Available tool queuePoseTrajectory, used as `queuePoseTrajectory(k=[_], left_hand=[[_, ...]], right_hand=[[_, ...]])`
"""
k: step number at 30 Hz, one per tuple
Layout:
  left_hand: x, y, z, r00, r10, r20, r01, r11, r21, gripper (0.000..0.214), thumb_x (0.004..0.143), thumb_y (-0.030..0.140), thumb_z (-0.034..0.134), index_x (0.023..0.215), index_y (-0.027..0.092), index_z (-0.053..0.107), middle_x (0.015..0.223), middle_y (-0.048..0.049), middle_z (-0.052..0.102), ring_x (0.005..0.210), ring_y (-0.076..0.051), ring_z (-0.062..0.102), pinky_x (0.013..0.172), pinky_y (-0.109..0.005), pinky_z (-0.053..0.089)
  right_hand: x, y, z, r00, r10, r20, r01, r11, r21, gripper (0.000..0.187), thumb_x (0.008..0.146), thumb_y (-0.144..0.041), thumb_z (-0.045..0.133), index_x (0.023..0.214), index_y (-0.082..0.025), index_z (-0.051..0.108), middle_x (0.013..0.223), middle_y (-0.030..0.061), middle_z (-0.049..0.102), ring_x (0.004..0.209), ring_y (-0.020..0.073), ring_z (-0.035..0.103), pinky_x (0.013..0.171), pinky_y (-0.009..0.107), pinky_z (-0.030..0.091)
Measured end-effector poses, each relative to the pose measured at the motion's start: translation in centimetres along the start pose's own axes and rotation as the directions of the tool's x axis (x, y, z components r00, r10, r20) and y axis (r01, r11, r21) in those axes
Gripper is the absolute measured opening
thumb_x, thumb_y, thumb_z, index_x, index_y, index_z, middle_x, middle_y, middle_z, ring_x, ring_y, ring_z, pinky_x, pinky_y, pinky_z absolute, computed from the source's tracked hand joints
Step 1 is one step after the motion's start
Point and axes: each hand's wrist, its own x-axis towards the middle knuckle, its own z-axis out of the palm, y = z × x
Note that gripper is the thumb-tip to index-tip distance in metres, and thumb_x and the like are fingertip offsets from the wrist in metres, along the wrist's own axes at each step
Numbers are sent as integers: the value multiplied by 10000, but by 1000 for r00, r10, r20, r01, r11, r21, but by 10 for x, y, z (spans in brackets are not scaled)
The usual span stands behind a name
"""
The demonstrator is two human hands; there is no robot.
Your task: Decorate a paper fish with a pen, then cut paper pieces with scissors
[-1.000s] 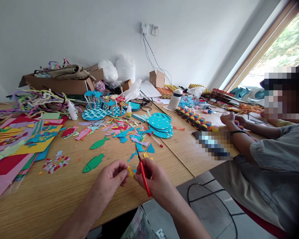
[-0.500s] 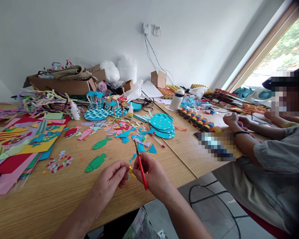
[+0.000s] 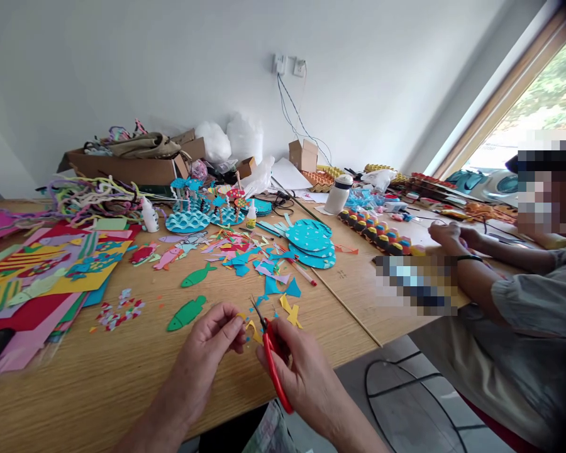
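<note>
Yellow paper bit: tiny piece [image 3: 241, 316] pinched at the left hand's fingertips, just above the near part of the table, left of the scissors; its shape is mostly hidden, so can't really say what it is.
Left hand: thumb and forefinger [image 3: 212, 343] pressed together on that bit, other fingers curled in.
Scissors: red-handled pair [image 3: 274, 371] in the right hand, blades pointing far and a little left, clear of the yellow bit.
Right hand: fingers [image 3: 304, 365] wrapped around the handles, pretty much a closed grip.
Yellow offcuts: a few strips [image 3: 291, 309] on the wood just beyond the scissors.
Green paper fish: two of them, one nearer [image 3: 187, 314] and one farther [image 3: 198, 275], both left of the blades.
Confetti: little red, white and lilac snips [image 3: 121, 309] left of the fish.
Blue discs: overlapping white-flecked stack [image 3: 310, 236] farther off, a bit right.
Wooden stick: thin one [image 3: 349, 306] slanting toward the near right edge.
Neighbour: co-worker's hands [image 3: 448, 238] up at the far right.
</note>
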Motion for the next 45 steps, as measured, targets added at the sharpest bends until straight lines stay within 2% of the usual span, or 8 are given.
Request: queuePoseTrajectory(k=[4, 19, 27, 45], left_hand=[[-1, 1, 4, 1000, 3, 12, -2, 995, -101, 151, 762, 338, 613, 717, 201, 569, 630, 37, 547, 622, -112, 487, 595, -216, 411], [-4, -1, 9, 1000, -2, 10, 3, 991, -137, 158, 739, 330, 641, 709, 181, 599, 639, 26, 549, 627, -116, 489, 604, -223, 420], [-4, 1, 9, 1000, 6, 4, -6, 997, -81, 147, 738, 321, 636, 696, 186, 595, 635, 28, 546, 623, -118, 494, 608, -227, 424], [-4, 2, 7, 999, -3, -33, 0, 998, -66, 166, 720, 342, 645, 705, 186, 592, 605, 26, 566, 604, -120, 506, 587, -226, 423]], right_hand=[[-7, 3, 4, 1000, -3, 15, 4, 999, -52, 154, 779, -228, 446, 647, -203, 368, 564, -45, 409, 511, 106, 357, 490, 218, 240], [-4, 0, 11, 1000, -5, -21, 4, 999, -44, 173, 793, -249, 461, 640, -195, 399, 545, -48, 401, 496, 93, 349, 476, 210, 224], [-3, 5, 13, 999, 22, -24, -23, 999, -49, 206, 769, -241, 484, 603, -200, 368, 520, -60, 354, 474, 86, 302, 465, 210, 216], [-8, 10, 10, 998, 61, 27, -59, 996, -73, 244, 777, -276, 493, 585, -199, 363, 513, -53, 357, 474, 89, 286, 464, 212, 211]])
